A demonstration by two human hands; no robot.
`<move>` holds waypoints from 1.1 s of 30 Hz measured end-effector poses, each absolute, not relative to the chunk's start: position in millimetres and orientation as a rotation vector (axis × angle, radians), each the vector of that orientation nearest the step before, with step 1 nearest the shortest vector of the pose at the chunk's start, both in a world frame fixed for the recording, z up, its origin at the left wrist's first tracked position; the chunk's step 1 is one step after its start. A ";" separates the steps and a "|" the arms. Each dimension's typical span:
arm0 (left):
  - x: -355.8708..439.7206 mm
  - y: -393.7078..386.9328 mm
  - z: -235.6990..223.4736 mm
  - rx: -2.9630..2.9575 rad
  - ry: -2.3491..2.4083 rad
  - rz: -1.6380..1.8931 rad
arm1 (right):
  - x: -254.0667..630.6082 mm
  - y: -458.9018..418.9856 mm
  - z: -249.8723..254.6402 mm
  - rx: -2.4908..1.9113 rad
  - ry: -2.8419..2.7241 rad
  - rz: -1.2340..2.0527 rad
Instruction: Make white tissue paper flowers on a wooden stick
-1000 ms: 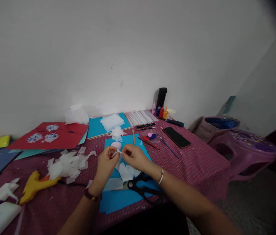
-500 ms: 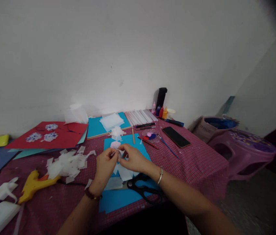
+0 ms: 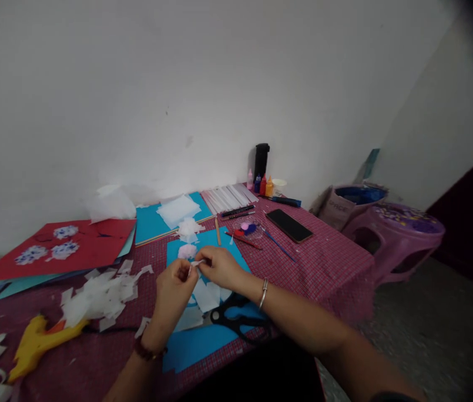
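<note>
Between my fingertips is a small twisted piece of white tissue paper. My left hand pinches its near-left end, and my right hand pinches the other end. Just beyond them, a pale pink crumpled paper puff lies on a blue sheet. A white paper flower sits farther back. Below my hands are cut white paper pieces and black-handled scissors, partly under my right wrist. To the left spreads a heap of white tissue squares.
A yellow glue gun lies at the left, near red card with blue-dotted flowers. On the right are a phone, a paintbrush and a paint palette. Small paint bottles stand by the wall; a pink stool is beyond the table.
The view has shifted right, so the table's things appear farther left. My fingers have drawn slightly apart, and the twisted tissue piece shows between them more clearly.
</note>
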State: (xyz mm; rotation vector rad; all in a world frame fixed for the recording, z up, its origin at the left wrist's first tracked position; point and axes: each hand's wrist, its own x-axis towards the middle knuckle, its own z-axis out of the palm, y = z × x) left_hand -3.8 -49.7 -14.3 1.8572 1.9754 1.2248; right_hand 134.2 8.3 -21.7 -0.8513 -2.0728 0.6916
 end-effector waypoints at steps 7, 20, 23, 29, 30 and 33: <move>-5.6 -46.7 -12.9 1.844 2.037 1.244 | 133.8 11.3 -23.8 -0.965 -1.916 0.794; -8.7 -44.9 -15.9 1.744 2.019 1.304 | 126.0 15.2 -25.6 -0.909 -1.408 1.496; -8.4 -45.2 -15.4 1.708 2.007 1.310 | 127.3 14.7 -23.7 -0.863 -1.208 1.729; -7.7 -45.1 -17.2 1.621 1.828 1.365 | 124.6 15.8 -26.9 -0.865 -1.234 1.700; -7.7 -45.0 -17.6 1.602 1.786 1.386 | 124.0 16.2 -27.7 -0.869 -1.250 1.676; -8.3 -44.9 -18.2 1.549 1.701 1.444 | 123.7 18.1 -29.5 -0.867 -1.269 1.605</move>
